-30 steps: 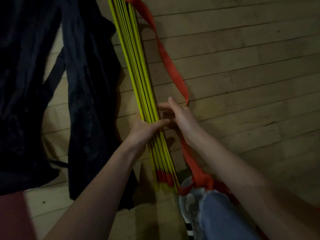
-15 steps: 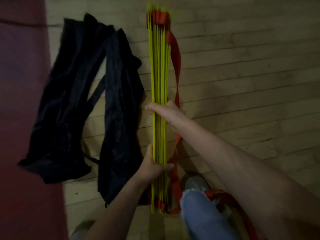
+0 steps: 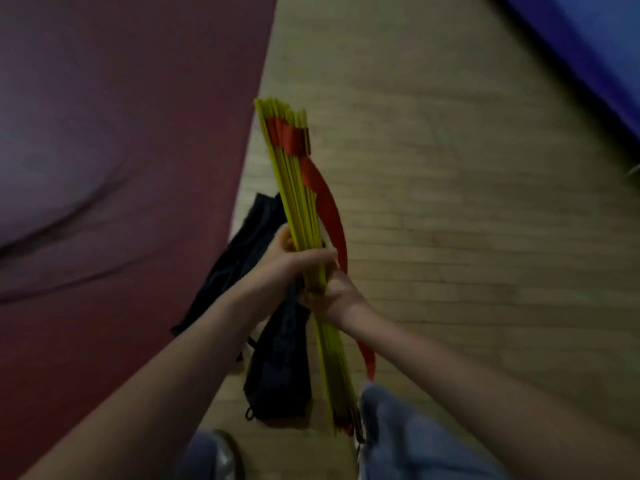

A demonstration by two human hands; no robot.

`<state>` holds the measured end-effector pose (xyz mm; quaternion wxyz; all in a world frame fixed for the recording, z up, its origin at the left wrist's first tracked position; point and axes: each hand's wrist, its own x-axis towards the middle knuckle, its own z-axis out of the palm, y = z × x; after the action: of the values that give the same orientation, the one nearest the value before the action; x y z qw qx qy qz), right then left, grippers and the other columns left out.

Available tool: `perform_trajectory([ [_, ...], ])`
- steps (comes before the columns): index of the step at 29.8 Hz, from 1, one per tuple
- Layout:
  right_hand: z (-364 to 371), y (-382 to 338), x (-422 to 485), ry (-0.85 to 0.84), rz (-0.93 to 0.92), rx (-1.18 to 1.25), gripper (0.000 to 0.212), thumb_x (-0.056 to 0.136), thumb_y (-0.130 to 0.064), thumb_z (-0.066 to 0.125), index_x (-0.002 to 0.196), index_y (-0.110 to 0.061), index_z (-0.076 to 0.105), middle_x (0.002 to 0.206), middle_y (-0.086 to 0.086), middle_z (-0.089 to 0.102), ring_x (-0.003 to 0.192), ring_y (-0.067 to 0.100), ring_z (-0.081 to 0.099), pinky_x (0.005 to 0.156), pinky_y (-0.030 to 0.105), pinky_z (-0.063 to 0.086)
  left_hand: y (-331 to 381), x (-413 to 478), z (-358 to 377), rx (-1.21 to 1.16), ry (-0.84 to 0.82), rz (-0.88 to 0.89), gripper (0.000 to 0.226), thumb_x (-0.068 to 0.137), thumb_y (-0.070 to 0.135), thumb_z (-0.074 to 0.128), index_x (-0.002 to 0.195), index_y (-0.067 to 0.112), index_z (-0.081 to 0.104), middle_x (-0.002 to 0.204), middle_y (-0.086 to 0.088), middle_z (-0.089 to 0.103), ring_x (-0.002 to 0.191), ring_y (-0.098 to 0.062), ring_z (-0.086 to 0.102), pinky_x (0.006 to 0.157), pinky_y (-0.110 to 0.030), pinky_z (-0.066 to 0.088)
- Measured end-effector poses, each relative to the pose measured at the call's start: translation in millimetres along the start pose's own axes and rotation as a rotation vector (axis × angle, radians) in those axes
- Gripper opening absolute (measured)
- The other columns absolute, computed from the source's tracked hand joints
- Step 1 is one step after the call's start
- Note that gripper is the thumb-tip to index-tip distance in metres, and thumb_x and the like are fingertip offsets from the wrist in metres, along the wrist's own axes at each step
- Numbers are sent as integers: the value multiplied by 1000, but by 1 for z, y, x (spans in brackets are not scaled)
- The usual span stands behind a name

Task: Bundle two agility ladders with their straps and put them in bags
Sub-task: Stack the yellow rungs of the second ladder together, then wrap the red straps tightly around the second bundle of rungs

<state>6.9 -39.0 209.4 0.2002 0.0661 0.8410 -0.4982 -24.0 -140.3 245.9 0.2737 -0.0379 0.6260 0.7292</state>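
Note:
The folded agility ladder [image 3: 298,188] is a stack of yellow rungs, lifted off the floor and tilted up to the left. Its red strap [image 3: 329,209] is wrapped near the top end and hangs in a loop down the right side. My left hand [image 3: 291,261] grips the rung bundle at its middle. Just below it, my right hand [image 3: 329,296] also grips the bundle. Two black bags [image 3: 277,368] lie on the wood floor under my forearms, partly hidden.
A dark red mat [image 3: 121,168] covers the left side of the floor. A blue mat [image 3: 595,46] fills the upper right corner. Bare wooden floor [image 3: 467,220] lies to the right. My jeans-clad knee [image 3: 408,441] and a shoe [image 3: 221,455] show at the bottom edge.
The ladder bundle has been lifted off the floor and tilted up. My hands have come together at its middle. The camera has swung so the bags now lie below my arms.

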Motion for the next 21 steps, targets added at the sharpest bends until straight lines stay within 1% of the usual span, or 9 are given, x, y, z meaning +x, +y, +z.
perform_trajectory([
  [3,-12,-40,-42,46,-137,-89,53,84,-7,59,133,-9,39,120,11,51,111,23,51,81,22,40,54,-43,12,41,50,158,45,72,12,77,109,11,53,95,-7,62,95,-28,63,78,-40,52],
  [6,-33,-74,-80,-10,-211,-158,24,85,-10,62,106,-17,52,97,2,51,89,15,52,65,14,35,86,-82,31,153,21,274,29,74,-1,73,96,4,55,83,-13,62,82,-29,65,67,-38,54],
  [8,-54,-94,-107,-100,-194,-174,42,83,-16,67,118,-19,45,107,-3,48,101,12,49,74,12,38,101,-108,44,207,0,328,21,75,-7,68,87,5,56,76,-8,62,73,-20,65,65,-33,56],
  [10,-84,-113,-143,-90,-230,-173,61,80,-17,70,127,-27,32,116,-13,41,111,5,40,78,1,35,113,-136,53,231,-23,385,25,76,-9,66,76,12,51,66,3,56,65,-11,60,59,-25,51],
  [11,-98,-121,-152,-67,-224,-162,62,80,-17,71,127,-28,32,121,-12,42,116,6,40,83,2,35,121,-144,56,254,-22,406,29,76,-6,68,74,15,47,67,5,52,65,-10,55,59,-23,47],
  [13,-126,-133,-172,-19,-194,-168,64,78,-23,71,133,-24,37,128,-3,45,123,14,44,97,20,41,133,-157,57,279,-29,439,30,76,4,71,76,21,46,73,6,48,71,-9,50,63,-23,41],
  [14,-140,-142,-189,-1,-193,-173,63,79,-25,70,134,-22,38,126,-2,48,119,15,49,98,28,44,142,-171,61,294,-39,449,29,76,7,72,78,22,47,75,6,47,72,-9,49,64,-22,39],
  [18,-173,-180,-236,61,-283,26,40,90,-33,50,125,-14,49,122,5,56,93,16,63,84,30,51,173,-203,75,320,-75,493,31,72,18,77,79,18,47,76,4,46,72,-10,48,66,-22,38],
  [21,-185,-191,-268,83,-304,55,64,79,-59,26,116,-15,55,118,4,60,91,23,65,82,32,52,189,-222,91,332,-89,517,31,61,34,74,77,23,49,75,7,50,74,-10,51,71,-27,39],
])
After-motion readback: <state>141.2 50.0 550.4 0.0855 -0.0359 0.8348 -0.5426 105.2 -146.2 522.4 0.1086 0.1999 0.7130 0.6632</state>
